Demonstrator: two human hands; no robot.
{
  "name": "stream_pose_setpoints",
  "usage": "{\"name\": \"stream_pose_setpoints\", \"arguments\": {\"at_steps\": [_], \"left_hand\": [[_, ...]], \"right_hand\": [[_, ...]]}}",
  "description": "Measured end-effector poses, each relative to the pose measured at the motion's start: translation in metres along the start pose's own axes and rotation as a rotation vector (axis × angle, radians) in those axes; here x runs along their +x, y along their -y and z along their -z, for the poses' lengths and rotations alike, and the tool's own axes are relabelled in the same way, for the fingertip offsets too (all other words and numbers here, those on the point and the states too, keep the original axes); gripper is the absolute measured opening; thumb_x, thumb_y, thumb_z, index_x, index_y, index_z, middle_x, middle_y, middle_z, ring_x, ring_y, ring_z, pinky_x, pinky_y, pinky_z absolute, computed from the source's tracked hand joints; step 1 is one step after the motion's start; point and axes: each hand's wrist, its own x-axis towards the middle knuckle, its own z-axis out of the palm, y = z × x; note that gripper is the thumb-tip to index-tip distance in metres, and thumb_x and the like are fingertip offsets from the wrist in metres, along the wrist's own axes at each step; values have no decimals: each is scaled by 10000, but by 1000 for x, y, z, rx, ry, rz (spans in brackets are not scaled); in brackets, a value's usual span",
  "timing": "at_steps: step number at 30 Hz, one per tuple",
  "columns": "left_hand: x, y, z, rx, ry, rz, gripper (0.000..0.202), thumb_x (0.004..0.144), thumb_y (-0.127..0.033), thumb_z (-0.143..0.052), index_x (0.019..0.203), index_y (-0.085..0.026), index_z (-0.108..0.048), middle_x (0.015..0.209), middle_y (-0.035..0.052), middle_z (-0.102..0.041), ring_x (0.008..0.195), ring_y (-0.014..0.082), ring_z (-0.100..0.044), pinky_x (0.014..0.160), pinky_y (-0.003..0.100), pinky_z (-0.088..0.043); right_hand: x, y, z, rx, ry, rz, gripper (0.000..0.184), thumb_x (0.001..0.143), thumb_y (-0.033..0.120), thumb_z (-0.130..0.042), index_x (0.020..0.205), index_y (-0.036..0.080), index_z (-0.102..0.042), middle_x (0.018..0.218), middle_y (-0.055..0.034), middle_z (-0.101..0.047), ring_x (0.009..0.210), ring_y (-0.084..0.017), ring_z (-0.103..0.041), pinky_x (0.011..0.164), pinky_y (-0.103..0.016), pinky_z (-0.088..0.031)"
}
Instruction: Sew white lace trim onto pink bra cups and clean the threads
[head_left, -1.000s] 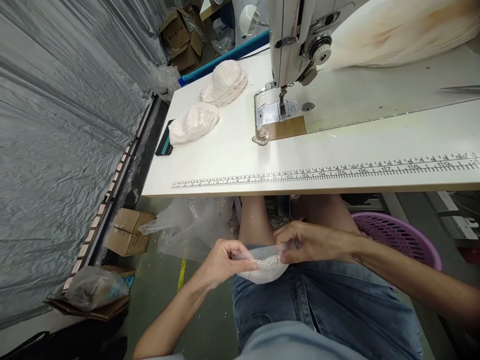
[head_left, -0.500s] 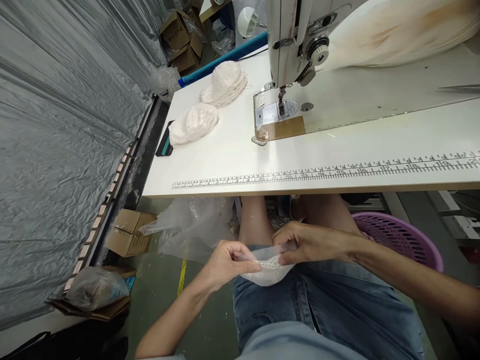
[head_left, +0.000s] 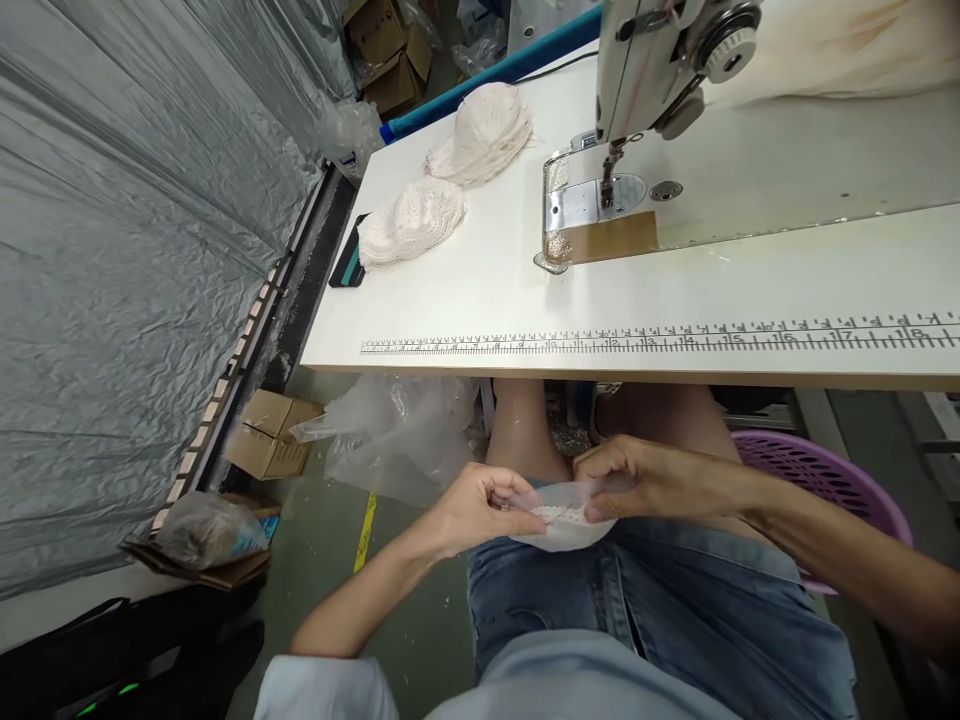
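Note:
Over my lap I hold a small, sheer white fabric piece (head_left: pixel 564 534) with a dotted, lace-like edge. Its left end is pinched between the thumb and fingers of my left hand (head_left: pixel 491 508). My right hand (head_left: pixel 628 478) grips the opposite end, thumb on the near side. The piece hangs in a shallow curve between them. Beyond the hands stands the white table (head_left: pixel 480 300), with a sewing machine (head_left: pixel 611 100) on it. To the machine's left lie two stacks of cream lace fabric pieces, a nearer stack (head_left: pixel 412 222) and a farther stack (head_left: pixel 487 130).
A printed ruler (head_left: pixel 645 342) runs along the table's front edge. The purple basket (head_left: pixel 832 485) stands on the floor at right. Clear plastic sheeting (head_left: pixel 401 430) and a cardboard box (head_left: pixel 271 432) lie at lower left. Pale cloth (head_left: pixel 847 50) rests behind the machine bed.
The view has shifted, so the table and machine sit higher and farther right in frame. Both hands still hold the white fabric piece, which now curves up more like a shallow cup.

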Motion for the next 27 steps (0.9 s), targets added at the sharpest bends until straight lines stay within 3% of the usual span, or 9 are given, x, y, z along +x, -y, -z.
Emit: {"name": "stream_pose_setpoints", "arguments": {"at_steps": [4,9,14,19,24,27], "left_hand": [[0,-1,-1,69,-17,-51,274,616,-306,-791,762,-102,-679,633,3,-610,554,68,-501,521,172,-366],[-5,-2,6,161,-16,-84,265,636,-244,-769,846,-104,-687,615,-19,-559,571,69,-470,544,175,-356],[-7,-1,7,185,-25,-124,288,662,-227,-755,917,-113,-683,693,4,-608,629,84,-512,592,178,-385],[-9,-1,4,208,-77,-151,265,670,-243,-752,901,-123,-700,766,33,-659,700,116,-554,648,200,-402],[-10,2,5,316,-51,-202,370,635,-276,-789,980,-172,-703,785,-1,-654,734,116,-534,672,199,-368],[-8,4,3,300,-61,-206,243,658,-285,-771,855,-151,-723,704,-15,-626,673,100,-502,634,193,-355]], "right_hand": [[7,4,-9,10,-29,14,360,756,492,-637,698,138,-612,612,36,-456,578,-103,-397,516,-231,-264],[6,-4,-10,86,-64,-27,354,753,489,-645,702,142,-601,630,25,-481,598,-110,-411,534,-228,-296],[1,-7,-8,120,-36,-74,376,735,513,-653,737,138,-617,687,2,-524,659,-142,-470,575,-239,-329],[4,0,-12,101,-44,-66,385,753,520,-625,716,138,-594,665,9,-488,638,-132,-433,565,-241,-303],[0,-5,-13,69,-53,-12,353,805,496,-583,739,149,-589,705,0,-498,669,-145,-455,596,-249,-313],[-3,-8,-13,52,-63,-2,336,819,485,-571,745,157,-574,714,2,-495,674,-147,-456,601,-248,-316]]}}
